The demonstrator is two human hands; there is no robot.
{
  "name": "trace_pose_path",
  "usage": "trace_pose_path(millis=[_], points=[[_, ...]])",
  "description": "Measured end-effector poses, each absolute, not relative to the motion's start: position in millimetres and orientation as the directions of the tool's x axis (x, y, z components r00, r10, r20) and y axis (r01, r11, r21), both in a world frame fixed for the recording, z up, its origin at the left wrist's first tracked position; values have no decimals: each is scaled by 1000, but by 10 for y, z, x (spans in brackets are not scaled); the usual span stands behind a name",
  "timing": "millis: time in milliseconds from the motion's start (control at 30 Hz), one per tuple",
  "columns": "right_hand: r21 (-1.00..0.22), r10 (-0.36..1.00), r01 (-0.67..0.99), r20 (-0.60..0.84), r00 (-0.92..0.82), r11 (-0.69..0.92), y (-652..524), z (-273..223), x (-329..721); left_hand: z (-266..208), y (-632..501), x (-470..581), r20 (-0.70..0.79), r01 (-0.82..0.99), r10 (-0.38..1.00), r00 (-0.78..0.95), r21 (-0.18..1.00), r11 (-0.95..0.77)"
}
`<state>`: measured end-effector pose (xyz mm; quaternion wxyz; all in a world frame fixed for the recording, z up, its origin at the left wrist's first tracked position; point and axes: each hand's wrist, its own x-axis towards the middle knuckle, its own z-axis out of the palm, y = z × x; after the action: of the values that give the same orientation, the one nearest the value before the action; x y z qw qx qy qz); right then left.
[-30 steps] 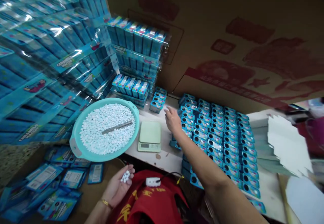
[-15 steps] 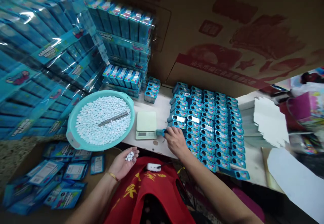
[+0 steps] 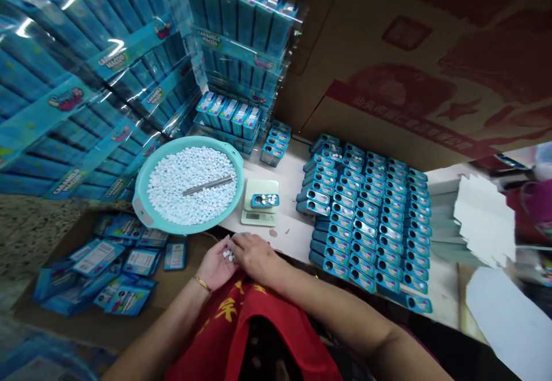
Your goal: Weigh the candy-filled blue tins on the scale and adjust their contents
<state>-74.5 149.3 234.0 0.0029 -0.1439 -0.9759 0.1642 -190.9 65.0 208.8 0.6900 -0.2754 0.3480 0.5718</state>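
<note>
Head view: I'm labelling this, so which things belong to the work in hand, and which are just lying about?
Apparently in use:
left hand, cupping white candies
right hand, beside it
teal basin of candies
digital scale, bearing a blue box
rows of blue boxes

Probably lying about:
stacked white sheets
printed cardboard, behind

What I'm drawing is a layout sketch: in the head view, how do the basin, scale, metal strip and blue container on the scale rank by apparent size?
1. Basin
2. Scale
Unranked, smaller: metal strip and blue container; the strip looks longer, the container broader.
</note>
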Motion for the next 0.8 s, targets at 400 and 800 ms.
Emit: trace_pose_path(millis=[400, 800], points=[[-516, 208, 252, -143, -968, 818, 1329, 2181, -600, 1960, 497, -1763, -797, -958, 570, 201, -39, 284], [-614, 556, 351, 177, -812, 707, 1845, 2267, -352, 1997, 569, -1821, -816, -944, 548, 184, 10, 331]])
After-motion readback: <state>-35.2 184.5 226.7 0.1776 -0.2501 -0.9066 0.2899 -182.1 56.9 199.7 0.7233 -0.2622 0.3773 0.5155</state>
